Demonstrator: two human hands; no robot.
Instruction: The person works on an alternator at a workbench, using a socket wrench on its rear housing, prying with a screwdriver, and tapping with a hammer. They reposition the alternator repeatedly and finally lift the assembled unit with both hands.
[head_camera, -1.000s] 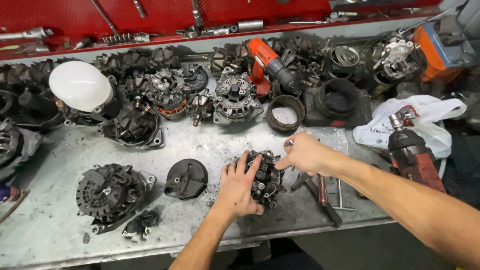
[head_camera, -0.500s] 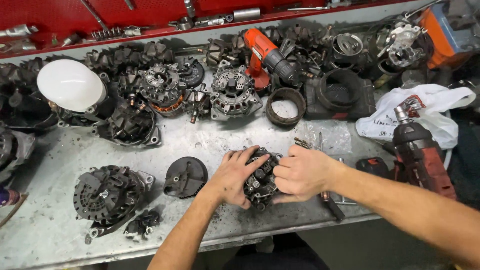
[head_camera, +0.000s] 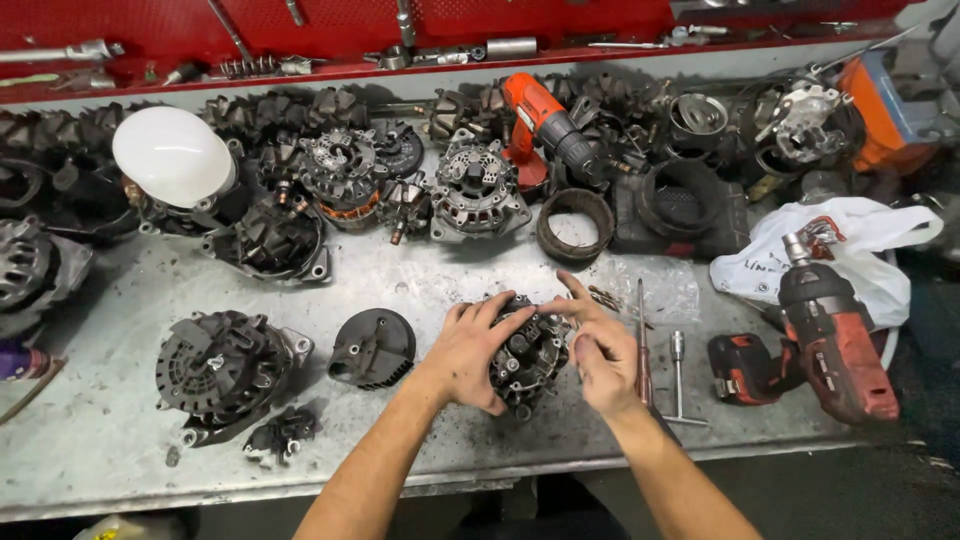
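A dark, greasy alternator (head_camera: 528, 352) lies near the front middle of the metal workbench (head_camera: 100, 450). My left hand (head_camera: 470, 352) wraps over its left side and grips it. My right hand (head_camera: 600, 350) is at the alternator's right side, forefinger stretched toward its top, other fingers curled close against it. Part of the alternator is hidden under both hands. A screwdriver (head_camera: 642, 345) and a T-handle socket tool (head_camera: 680, 380) lie just right of my right hand.
A black round cover (head_camera: 373, 347), another alternator (head_camera: 222, 368) and a small black part (head_camera: 280, 436) lie to the left. A red cordless impact driver (head_camera: 825, 335) and white plastic bag (head_camera: 840, 245) sit right. Several alternators, a white dome (head_camera: 172, 155) and an orange drill (head_camera: 545, 120) crowd the back.
My right hand came down from above the alternator onto its right side, then shifted slightly right with the forefinger raised. My left hand stayed on the alternator.
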